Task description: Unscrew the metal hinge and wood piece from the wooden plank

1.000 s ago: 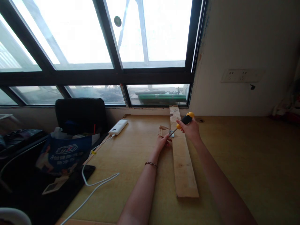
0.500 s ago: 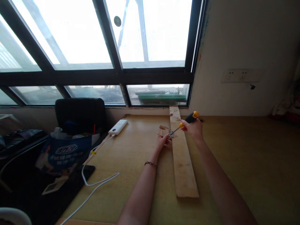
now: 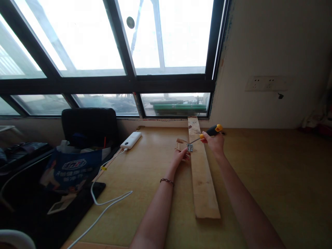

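Wood runs lengthwise down the table (image 3: 272, 180) as 1 long plank (image 3: 203, 183), its far end against the window wall. A small metal hinge (image 3: 190, 147) sits at the plank's left edge. The left hand (image 3: 181, 157) presses fingertips beside the hinge, apparently pinning it so it cannot shift; whether it also touches the metal is hard to tell. The right hand (image 3: 214, 142) is closed around the yellow-and-black screwdriver (image 3: 210, 131), shaft slanting down-left so the tip meets the hinge. Compared with 1 second ago, the handle lies lower and farther right, the shaft flatter; the left hand has barely moved.
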Action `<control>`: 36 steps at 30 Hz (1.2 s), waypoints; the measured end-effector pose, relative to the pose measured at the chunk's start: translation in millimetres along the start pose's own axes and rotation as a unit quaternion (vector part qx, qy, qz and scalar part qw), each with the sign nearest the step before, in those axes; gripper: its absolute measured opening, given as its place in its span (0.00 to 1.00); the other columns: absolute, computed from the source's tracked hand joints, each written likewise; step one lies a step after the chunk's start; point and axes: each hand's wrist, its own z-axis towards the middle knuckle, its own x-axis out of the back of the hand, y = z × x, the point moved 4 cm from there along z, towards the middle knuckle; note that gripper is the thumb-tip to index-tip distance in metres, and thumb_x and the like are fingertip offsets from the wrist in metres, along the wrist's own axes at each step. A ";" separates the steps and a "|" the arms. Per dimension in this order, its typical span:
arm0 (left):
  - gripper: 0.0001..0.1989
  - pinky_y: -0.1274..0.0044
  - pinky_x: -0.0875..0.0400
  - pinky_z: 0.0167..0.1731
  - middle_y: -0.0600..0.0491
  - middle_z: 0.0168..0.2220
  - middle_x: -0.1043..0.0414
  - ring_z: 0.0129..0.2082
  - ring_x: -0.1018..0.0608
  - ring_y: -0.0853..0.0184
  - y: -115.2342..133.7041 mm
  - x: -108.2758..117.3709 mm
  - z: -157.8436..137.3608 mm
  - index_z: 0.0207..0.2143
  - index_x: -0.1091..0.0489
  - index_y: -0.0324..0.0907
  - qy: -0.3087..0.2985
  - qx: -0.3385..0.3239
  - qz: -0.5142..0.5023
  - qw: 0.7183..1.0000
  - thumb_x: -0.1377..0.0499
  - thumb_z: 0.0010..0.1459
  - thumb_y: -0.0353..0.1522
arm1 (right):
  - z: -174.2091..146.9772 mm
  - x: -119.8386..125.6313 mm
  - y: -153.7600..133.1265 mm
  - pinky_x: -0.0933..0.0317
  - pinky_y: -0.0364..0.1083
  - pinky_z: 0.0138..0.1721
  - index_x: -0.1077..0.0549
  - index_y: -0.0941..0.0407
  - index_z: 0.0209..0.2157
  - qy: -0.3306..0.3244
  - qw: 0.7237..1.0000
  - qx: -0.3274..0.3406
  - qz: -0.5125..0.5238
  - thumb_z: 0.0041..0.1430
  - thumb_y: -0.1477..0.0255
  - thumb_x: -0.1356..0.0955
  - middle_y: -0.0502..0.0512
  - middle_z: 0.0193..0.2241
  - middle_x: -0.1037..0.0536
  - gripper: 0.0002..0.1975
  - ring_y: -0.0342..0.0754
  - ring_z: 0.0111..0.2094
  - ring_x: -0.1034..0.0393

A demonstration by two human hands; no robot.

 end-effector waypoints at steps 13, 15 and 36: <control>0.12 0.82 0.42 0.12 0.50 0.21 0.28 0.12 0.32 0.75 -3.4 -1.7 2.6 0.24 0.32 0.35 0.052 0.006 -0.025 0.998 0.43 0.49 0.37 | 1.9 -1.7 -6.6 0.27 0.49 0.31 0.30 0.59 0.27 -0.137 0.984 -0.039 0.103 0.33 0.72 0.26 0.54 0.26 0.22 0.15 0.50 0.24 0.26; 0.11 0.81 0.42 0.12 0.51 0.20 0.29 0.11 0.33 0.74 -4.9 -2.1 3.9 0.23 0.32 0.35 0.076 0.003 -0.026 0.997 0.44 0.49 0.36 | -0.3 -2.7 -10.2 0.27 0.49 0.31 0.30 0.59 0.27 -0.158 0.981 -0.034 0.112 0.33 0.72 0.26 0.55 0.29 0.22 0.15 0.51 0.25 0.25; 0.09 0.82 0.47 0.15 0.58 0.18 0.39 0.14 0.42 0.78 -4.8 1.0 5.3 0.27 0.33 0.38 0.149 -0.040 -0.064 0.986 0.40 0.42 0.34 | -7.7 -8.3 -9.7 0.29 0.46 0.22 0.31 0.59 0.24 -0.082 0.996 -0.012 0.040 0.33 0.70 0.26 0.56 0.23 0.22 0.14 0.52 0.22 0.26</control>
